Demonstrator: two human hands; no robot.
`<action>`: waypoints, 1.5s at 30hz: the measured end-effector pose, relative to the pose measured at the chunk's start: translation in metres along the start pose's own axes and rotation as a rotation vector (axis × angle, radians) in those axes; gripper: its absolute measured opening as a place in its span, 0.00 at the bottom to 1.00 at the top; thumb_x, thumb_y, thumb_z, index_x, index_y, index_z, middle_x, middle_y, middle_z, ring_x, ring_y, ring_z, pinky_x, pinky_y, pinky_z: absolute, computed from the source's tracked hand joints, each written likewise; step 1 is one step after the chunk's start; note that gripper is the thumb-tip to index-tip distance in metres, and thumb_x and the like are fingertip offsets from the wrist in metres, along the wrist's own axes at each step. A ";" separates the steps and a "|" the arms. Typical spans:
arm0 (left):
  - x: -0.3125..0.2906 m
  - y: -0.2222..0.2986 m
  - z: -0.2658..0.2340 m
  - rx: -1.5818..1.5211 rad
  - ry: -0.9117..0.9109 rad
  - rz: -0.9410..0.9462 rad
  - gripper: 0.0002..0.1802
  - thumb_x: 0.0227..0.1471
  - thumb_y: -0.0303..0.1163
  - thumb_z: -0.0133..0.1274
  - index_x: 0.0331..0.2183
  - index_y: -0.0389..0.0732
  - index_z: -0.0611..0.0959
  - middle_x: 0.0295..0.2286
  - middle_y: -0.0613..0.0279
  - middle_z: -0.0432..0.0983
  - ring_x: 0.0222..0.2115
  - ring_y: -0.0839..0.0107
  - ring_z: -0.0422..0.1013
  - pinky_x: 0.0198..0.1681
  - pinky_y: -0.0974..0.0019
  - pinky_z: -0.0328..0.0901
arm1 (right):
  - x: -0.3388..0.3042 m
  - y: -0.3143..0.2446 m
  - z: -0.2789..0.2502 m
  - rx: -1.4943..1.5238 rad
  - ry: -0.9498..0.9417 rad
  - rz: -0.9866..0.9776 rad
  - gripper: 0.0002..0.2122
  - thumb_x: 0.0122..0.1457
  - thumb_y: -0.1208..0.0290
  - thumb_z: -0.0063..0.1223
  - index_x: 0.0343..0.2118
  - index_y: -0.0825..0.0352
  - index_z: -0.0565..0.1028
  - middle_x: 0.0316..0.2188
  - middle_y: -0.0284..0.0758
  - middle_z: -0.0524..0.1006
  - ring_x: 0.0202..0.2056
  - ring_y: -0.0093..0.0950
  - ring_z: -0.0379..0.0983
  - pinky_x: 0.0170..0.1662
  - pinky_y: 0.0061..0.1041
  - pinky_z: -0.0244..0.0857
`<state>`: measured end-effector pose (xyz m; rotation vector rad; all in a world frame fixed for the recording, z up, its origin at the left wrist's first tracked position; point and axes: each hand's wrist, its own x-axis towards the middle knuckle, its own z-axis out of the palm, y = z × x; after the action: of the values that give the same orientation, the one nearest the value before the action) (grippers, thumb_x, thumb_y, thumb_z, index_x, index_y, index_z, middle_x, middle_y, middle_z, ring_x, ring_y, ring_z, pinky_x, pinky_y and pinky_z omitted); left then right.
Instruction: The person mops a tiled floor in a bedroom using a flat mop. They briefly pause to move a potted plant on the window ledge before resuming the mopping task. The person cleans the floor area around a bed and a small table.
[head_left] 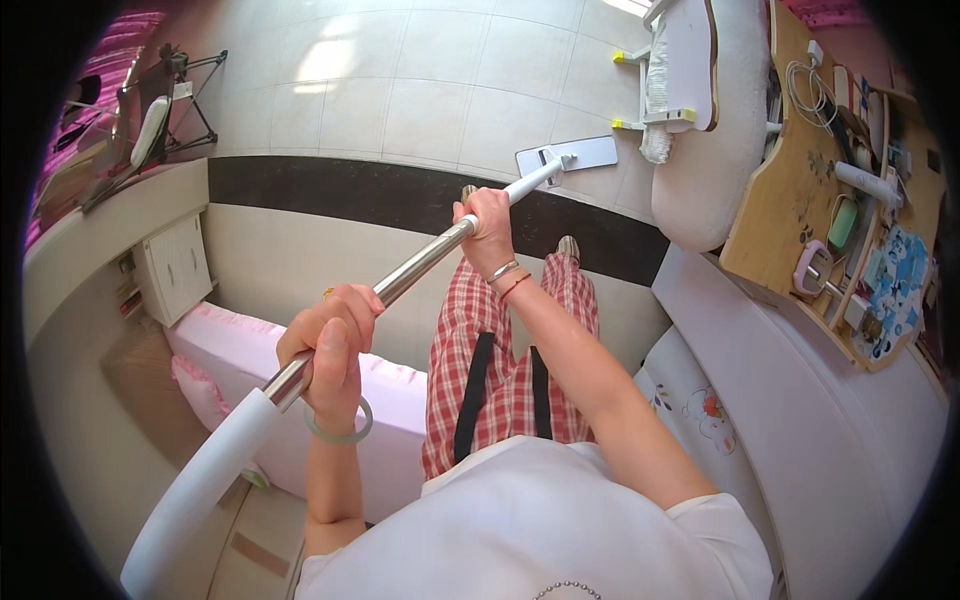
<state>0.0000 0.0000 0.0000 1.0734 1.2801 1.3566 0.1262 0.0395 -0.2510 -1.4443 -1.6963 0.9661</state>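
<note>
A flat mop [425, 258] with a silver and white pole slants across the view, from the lower left up to its head near the top middle. My left hand [332, 345] is wrapped round the silver part, just above the thick white grip [205, 480]. Farther along, my right hand [488, 228] closes on the pole where silver meets white. The flat rectangular mop head [590, 153] lies on the light tiled floor [430, 95], just past a dark floor strip [320, 193].
At the right are a white chair [685, 70] with yellow-tipped legs and a cluttered wooden desk [765, 200]. A pink-covered bench [250, 350] and a white cabinet [175, 265] stand at the left. A folding frame [190, 100] is at the far left. My feet stand by the dark strip.
</note>
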 end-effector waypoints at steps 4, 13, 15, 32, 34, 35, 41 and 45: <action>0.015 0.012 -0.063 0.077 0.180 0.077 0.14 0.56 0.25 0.40 0.20 0.45 0.62 0.12 0.70 0.56 0.18 0.75 0.56 0.37 0.59 0.61 | 0.049 -0.040 0.073 0.046 -0.127 -0.162 0.08 0.51 0.74 0.57 0.22 0.64 0.68 0.26 0.36 0.69 0.36 0.40 0.64 0.37 0.38 0.64; 0.048 -0.007 -0.135 0.183 0.327 0.199 0.15 0.58 0.26 0.37 0.20 0.47 0.59 0.13 0.70 0.53 0.20 0.75 0.54 0.39 0.59 0.58 | 0.145 -0.082 0.164 0.021 -0.687 -0.277 0.06 0.55 0.68 0.53 0.25 0.64 0.73 0.31 0.34 0.73 0.42 0.38 0.66 0.43 0.39 0.66; 0.056 -0.011 -0.140 0.163 0.303 0.219 0.15 0.60 0.27 0.38 0.20 0.47 0.60 0.13 0.69 0.55 0.20 0.75 0.55 0.40 0.58 0.59 | 0.151 -0.086 0.158 -0.001 -0.753 -0.281 0.06 0.54 0.68 0.53 0.26 0.64 0.74 0.31 0.34 0.74 0.43 0.37 0.67 0.44 0.38 0.67; 0.346 0.055 -0.034 0.126 -0.136 0.135 0.07 0.58 0.32 0.54 0.31 0.40 0.74 0.29 0.64 0.75 0.33 0.77 0.69 0.46 0.67 0.63 | 0.362 -0.065 0.073 0.073 0.335 0.145 0.16 0.56 0.62 0.59 0.21 0.67 0.68 0.24 0.40 0.72 0.33 0.43 0.65 0.38 0.39 0.61; 0.392 0.071 0.009 0.276 -0.254 0.225 0.20 0.62 0.37 0.48 0.52 0.37 0.72 0.45 0.58 0.74 0.49 0.74 0.67 0.54 0.65 0.60 | 0.411 -0.064 0.047 0.190 0.543 0.320 0.17 0.56 0.61 0.59 0.21 0.67 0.67 0.24 0.40 0.72 0.32 0.41 0.65 0.38 0.38 0.61; 0.414 0.075 0.038 0.320 -0.306 0.240 0.22 0.63 0.38 0.47 0.55 0.39 0.70 0.48 0.58 0.73 0.52 0.72 0.66 0.56 0.63 0.60 | 0.435 -0.062 0.027 0.282 0.607 0.460 0.17 0.56 0.61 0.59 0.21 0.68 0.67 0.25 0.40 0.72 0.33 0.41 0.65 0.38 0.38 0.62; 0.460 0.042 0.224 0.330 -0.783 0.280 0.30 0.57 0.39 0.54 0.59 0.49 0.67 0.50 0.54 0.72 0.50 0.60 0.69 0.52 0.58 0.62 | 0.465 0.035 -0.105 0.884 1.010 0.806 0.18 0.57 0.57 0.58 0.27 0.69 0.68 0.30 0.38 0.74 0.37 0.37 0.70 0.38 0.39 0.65; 0.449 -0.008 0.256 0.467 -0.927 0.091 0.28 0.58 0.38 0.52 0.58 0.47 0.68 0.48 0.49 0.72 0.47 0.56 0.70 0.51 0.59 0.64 | 0.441 0.058 -0.182 1.051 1.192 1.058 0.19 0.57 0.55 0.58 0.33 0.70 0.69 0.35 0.37 0.74 0.38 0.36 0.71 0.39 0.39 0.67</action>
<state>0.1789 0.4845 0.0043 1.8095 0.8351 0.4568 0.2525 0.5001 -0.1967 -1.4991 0.5048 0.8825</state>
